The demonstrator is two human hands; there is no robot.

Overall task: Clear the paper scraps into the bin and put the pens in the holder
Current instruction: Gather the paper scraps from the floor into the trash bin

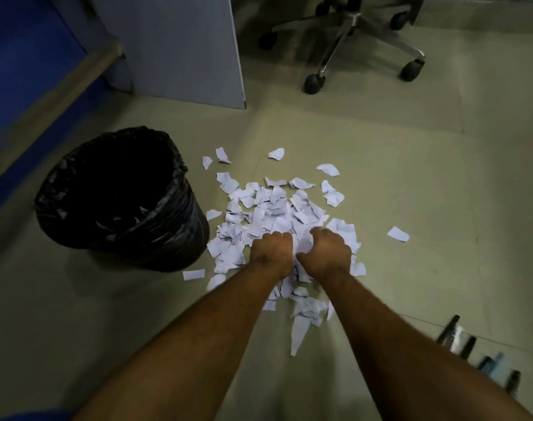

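Observation:
A heap of torn white paper scraps (pixel 277 208) lies spread on the beige floor in the middle of the view. My left hand (pixel 271 252) and my right hand (pixel 327 252) are side by side in the near part of the heap, fingers curled down and closed around a bunch of scraps between them. A round bin (pixel 180 235) lined with a black bag stands to the left of the heap, a few scraps inside it. Several dark pens (pixel 468 344) lie on the floor at the lower right, blurred. No pen holder is visible.
An office chair base on castors (pixel 315 83) stands at the back right. A grey partition panel (pixel 180 47) rises behind the bin, and a blue surface with a beige edge (pixel 22 65) runs along the left. Loose scraps (pixel 398 233) lie apart from the heap.

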